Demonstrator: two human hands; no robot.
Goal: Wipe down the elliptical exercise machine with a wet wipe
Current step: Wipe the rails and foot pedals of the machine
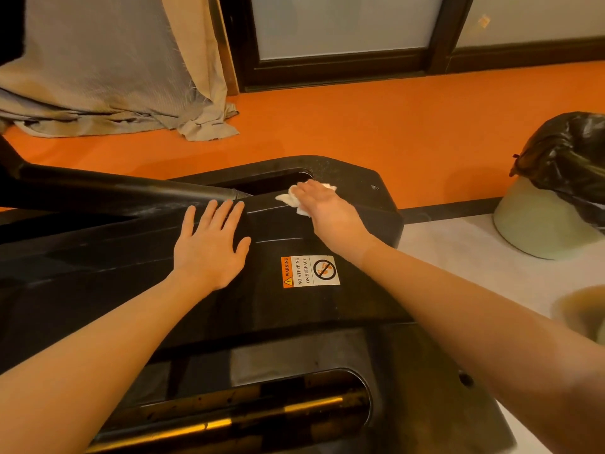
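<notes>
The right hand (322, 204) presses a white wet wipe (288, 199) flat on the black elliptical machine (294, 231). The left hand (209, 244) rests beside it, fingers spread flat.

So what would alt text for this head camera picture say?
A person's right hand presses a white wet wipe flat on an elliptical machine's black cover, while the left hand rests open beside a warning sticker. A lined bin stands nearby.

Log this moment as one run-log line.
step: wiping | right hand: presses wet wipe on elliptical shroud by slot | left hand: flat, bracing
</notes>
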